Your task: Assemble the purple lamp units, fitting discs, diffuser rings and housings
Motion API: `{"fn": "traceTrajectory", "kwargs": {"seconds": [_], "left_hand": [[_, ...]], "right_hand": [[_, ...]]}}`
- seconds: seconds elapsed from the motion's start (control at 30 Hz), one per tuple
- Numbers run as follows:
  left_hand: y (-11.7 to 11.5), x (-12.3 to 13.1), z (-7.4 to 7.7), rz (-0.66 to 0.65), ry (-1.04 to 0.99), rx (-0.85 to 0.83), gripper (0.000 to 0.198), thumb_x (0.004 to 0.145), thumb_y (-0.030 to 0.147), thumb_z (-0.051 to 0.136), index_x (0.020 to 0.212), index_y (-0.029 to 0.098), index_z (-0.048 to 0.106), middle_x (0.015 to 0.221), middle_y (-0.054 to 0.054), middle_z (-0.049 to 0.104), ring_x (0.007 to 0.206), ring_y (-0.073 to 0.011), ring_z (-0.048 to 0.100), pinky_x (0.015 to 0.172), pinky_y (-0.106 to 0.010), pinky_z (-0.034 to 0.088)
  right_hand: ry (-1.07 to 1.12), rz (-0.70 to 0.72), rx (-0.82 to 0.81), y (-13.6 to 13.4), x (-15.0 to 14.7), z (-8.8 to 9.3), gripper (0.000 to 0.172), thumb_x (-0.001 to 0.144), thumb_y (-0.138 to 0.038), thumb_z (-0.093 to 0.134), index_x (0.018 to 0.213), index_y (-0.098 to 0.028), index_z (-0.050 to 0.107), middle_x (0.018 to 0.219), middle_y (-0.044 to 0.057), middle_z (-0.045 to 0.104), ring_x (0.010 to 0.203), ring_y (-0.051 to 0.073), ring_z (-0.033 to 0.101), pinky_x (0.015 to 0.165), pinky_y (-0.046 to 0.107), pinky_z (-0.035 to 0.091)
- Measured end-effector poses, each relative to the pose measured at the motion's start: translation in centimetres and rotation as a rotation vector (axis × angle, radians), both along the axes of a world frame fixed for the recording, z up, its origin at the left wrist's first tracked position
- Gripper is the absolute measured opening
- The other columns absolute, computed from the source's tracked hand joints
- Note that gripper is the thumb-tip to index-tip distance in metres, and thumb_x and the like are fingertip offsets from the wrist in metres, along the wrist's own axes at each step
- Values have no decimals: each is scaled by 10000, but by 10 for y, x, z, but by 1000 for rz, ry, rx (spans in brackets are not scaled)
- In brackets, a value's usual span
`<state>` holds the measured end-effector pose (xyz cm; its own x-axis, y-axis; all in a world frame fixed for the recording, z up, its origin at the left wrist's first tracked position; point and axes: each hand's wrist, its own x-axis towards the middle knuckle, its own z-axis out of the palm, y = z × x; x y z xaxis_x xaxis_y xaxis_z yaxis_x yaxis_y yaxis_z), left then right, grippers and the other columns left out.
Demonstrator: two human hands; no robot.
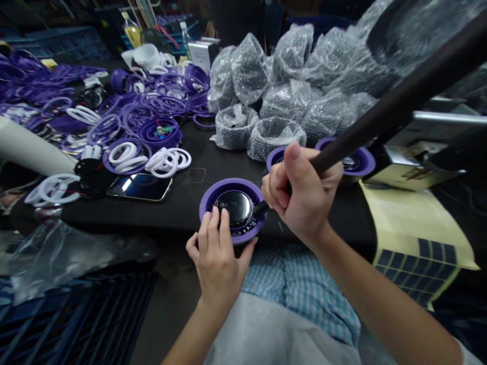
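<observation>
A round purple housing [211, 195] with a glossy black disc [239, 207] in its middle lies near the table's front edge. My left hand [217, 253] steadies it, fingertips over the near side of the disc and thumb against the outer rim. My right hand [308, 195] is closed around a long dark rod-like tool [395, 106] that slants up to the upper right. Its thin lower end reaches the right side of the housing; the exact contact is hidden by my fingers. Two more purple housings [363, 161] stand just behind my right hand.
Bubble-wrapped parts [251, 76] are piled at the back. White rings [167, 161], purple rings [133, 117] and a phone [140, 187] lie left. At right are a yellow sticker sheet [414, 218] and a metal box [418, 162]. A blue crate [76, 314] stands below left.
</observation>
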<state>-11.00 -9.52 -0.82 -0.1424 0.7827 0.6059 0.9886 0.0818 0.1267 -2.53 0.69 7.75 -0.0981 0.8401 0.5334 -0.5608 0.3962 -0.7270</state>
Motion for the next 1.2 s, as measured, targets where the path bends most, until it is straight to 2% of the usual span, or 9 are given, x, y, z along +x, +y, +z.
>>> {"fn": "traceTrajectory", "kwargs": {"seconds": [0.13, 0.37, 0.5, 0.7, 0.83, 0.93, 1.03, 1.1, 1.2], "left_hand": [[1, -2, -3, -25, 2, 41, 622, 766, 446, 598, 1217, 38, 470, 1171, -238, 574, 1100, -351, 512, 845, -432, 327], [-2, -3, -3, -46, -115, -54, 686, 800, 492, 532, 1345, 126, 333, 1253, -218, 525, 1138, -371, 478, 877, -475, 266], [-2, -4, 2, -56, -104, -47, 622, 801, 474, 542, 1278, 93, 421, 1222, -228, 548, 1091, -364, 517, 849, -478, 272], [0, -5, -3, -51, -65, -8, 596, 801, 448, 556, 1252, 74, 448, 1208, -235, 553, 1079, -358, 527, 868, -490, 280], [-2, -6, -5, -48, -99, -1, 636, 785, 470, 571, 1292, 122, 411, 1233, -210, 542, 1097, -349, 518, 898, -500, 278], [-7, -16, 4, -132, -207, -59, 777, 687, 503, 666, 1316, 147, 379, 1257, -193, 520, 1146, -354, 476, 926, -500, 320], [-7, -41, 17, -272, -380, -125, 844, 653, 422, 723, 1354, 197, 310, 1259, -150, 514, 1163, -304, 469, 960, -466, 374], [-1, -60, 22, -342, -470, -179, 839, 654, 378, 730, 1359, 227, 300, 1322, -133, 456, 1224, -284, 416, 1008, -465, 350], [16, -84, 19, -479, -678, -294, 959, 593, 431, 759, 1384, 218, 260, 1432, -155, 308, 1318, -308, 295, 1058, -482, 286]], "right_hand": [[-164, -52, 20, -1, -9, 1, 483, 823, -334, 567, 427, -162, 351, 399, -70, 315, 336, 19, 302, 324, 175, 215], [-327, -148, -25, -5, -30, 4, 449, 813, -320, 564, 451, -179, 339, 458, -61, 309, 372, 30, 287, 344, 184, 212], [-231, -208, -97, 0, -29, -1, 441, 793, -310, 593, 446, -179, 356, 408, -77, 306, 321, 25, 281, 313, 176, 204], [-31, 9, -305, 24, -14, 0, 403, 748, -311, 615, 441, -183, 387, 302, -100, 290, 214, 39, 245, 233, 163, 171], [81, 7, -392, 18, 2, 6, 404, 719, -354, 631, 436, -182, 399, 270, -96, 279, 202, 46, 236, 227, 155, 181], [186, -86, -363, 1, 20, 7, 394, 709, -365, 650, 444, -172, 430, 281, -92, 288, 216, 41, 230, 243, 150, 192], [208, -150, -275, -12, 38, 5, 388, 755, -367, 617, 457, -164, 472, 286, -85, 289, 222, 42, 231, 261, 154, 209], [194, -137, -210, -16, 45, 4, 402, 796, -370, 575, 464, -162, 488, 291, -81, 281, 222, 44, 230, 269, 156, 215], [193, -87, -131, -17, 44, 3, 419, 825, -391, 541, 476, -164, 502, 296, -80, 269, 221, 48, 228, 273, 160, 211]]}}
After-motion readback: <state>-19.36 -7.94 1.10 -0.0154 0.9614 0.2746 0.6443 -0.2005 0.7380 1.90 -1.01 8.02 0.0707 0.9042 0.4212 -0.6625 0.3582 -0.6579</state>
